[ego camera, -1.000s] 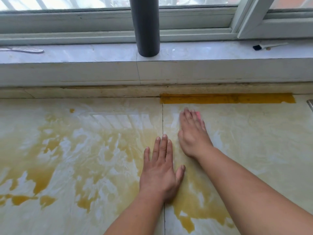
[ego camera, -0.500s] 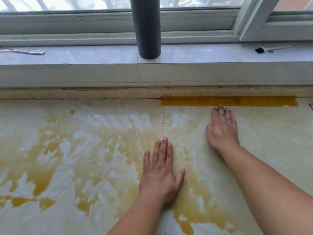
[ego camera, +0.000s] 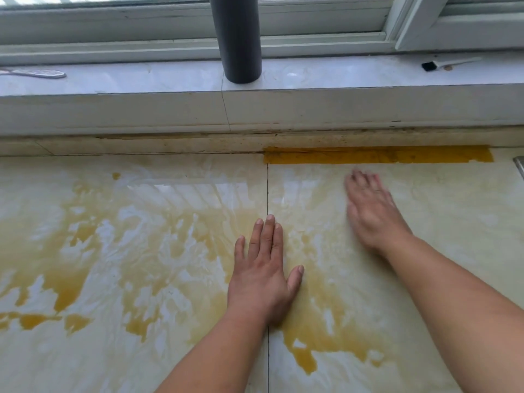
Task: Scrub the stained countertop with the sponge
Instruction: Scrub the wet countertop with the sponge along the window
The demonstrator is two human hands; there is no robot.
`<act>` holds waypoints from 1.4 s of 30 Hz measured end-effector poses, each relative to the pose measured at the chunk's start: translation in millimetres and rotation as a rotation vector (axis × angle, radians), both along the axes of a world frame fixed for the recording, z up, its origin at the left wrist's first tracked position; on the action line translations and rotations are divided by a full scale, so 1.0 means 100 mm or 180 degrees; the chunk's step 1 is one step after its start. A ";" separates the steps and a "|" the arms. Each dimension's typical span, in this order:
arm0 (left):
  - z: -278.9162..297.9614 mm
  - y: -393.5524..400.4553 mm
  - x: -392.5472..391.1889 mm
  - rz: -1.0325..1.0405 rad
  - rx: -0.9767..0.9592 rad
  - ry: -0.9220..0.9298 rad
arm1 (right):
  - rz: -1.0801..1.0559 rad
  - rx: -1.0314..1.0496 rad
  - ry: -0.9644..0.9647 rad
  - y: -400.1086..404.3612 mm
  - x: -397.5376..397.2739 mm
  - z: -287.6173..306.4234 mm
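Observation:
The pale marble countertop carries yellow-brown stains, heaviest on the left tile and along the seam near me. My left hand lies flat on the seam with its fingers extended and nothing in it. My right hand, blurred by motion, presses down on the right tile just below a yellow strip. The sponge shows only as a pink sliver past the fingertips; the rest is hidden under the hand.
A raised window sill runs along the back. On it stand a dark grey pipe, a small black brush at the right and a flat pale tool at the left. A metal edge shows at far right.
My right hand with the sponge swept from beside the seam to the right across the right tile and is now blurred there. My left hand has stayed in place.

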State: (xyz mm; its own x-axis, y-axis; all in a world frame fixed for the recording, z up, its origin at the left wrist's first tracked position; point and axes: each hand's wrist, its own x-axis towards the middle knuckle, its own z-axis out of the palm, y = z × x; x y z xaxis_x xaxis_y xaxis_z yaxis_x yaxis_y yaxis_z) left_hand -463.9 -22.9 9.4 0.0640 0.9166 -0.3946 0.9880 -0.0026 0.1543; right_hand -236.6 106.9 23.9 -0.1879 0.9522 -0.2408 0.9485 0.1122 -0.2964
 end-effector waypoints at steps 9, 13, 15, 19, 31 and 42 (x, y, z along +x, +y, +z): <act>-0.03 0.02 0.00 0.0034 0.0113 -0.0011 | 0.0916 -0.0138 0.0037 -0.78 -0.40 -0.05; -0.05 0.01 0.00 0.0047 0.0148 -0.0034 | 0.0960 -0.0161 -0.0022 -0.89 0.08 -0.06; -0.05 0.02 0.00 0.0047 0.0172 -0.0050 | 0.0653 -0.0109 -0.0161 -0.95 0.42 -0.09; -0.06 0.02 -0.02 0.0042 0.0263 -0.0063 | 0.0284 -0.0100 -0.0193 -1.27 0.84 -0.14; -0.12 -0.02 -0.02 0.0003 0.0407 -0.0070 | 0.0550 -0.0091 0.0168 -2.05 0.45 -0.13; -0.12 -0.03 -0.01 -0.0021 0.0445 -0.0038 | 0.1032 -0.0054 0.0070 -3.01 0.95 -0.02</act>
State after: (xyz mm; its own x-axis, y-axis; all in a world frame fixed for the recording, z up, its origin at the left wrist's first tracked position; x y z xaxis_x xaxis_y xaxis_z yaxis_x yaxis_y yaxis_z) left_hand -464.5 -26.0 -2.9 0.0742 0.9622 -0.2622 0.9860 -0.0314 0.1638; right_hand -141.1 -193.8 21.7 -0.4861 0.8378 -0.2486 0.8575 0.4023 -0.3207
